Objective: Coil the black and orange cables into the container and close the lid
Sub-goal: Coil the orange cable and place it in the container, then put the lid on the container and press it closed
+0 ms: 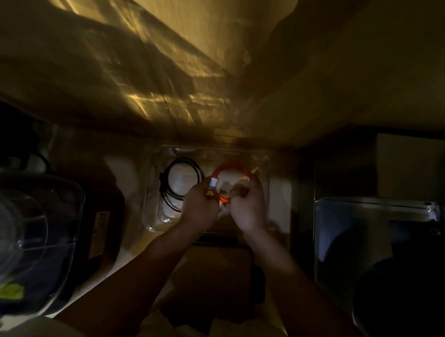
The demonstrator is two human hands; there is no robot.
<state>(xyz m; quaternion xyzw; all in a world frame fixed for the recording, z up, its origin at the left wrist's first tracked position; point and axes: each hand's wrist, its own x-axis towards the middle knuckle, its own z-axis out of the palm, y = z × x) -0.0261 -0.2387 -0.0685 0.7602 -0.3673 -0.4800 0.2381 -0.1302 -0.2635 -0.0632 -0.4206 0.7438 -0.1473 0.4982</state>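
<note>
Holding the orange cable [231, 169] as a loop over the clear container [151, 215], both hands work from the 6 o'clock side of the tub. The left hand [200, 206] has its fingers curled round the loop at its 8 o'clock edge, with the white plug [212, 185] sticking up out of the pinch; probably the end is kept trapped there so the coil cannot spring apart. The right hand [248, 208] grips the loop's 4 o'clock side, fingers folded tightly about the strands, and seems to be keeping the turns gathered. The light is dim, so I cannot tell how many turns there are, nor whether the loop touches the tub floor or hangs just above it.

The black cable [179, 182] lies already coiled inside the container, at 9 o'clock from the orange loop, close beside it but apart. Keeping it to that side leaves the 3 o'clock half free, which looks like the reason the orange coil is held over there.

By my reckoning the job is past halfway: one cable stowed, the other coiled but not yet let go. No lid can be made out in this gloom
</note>
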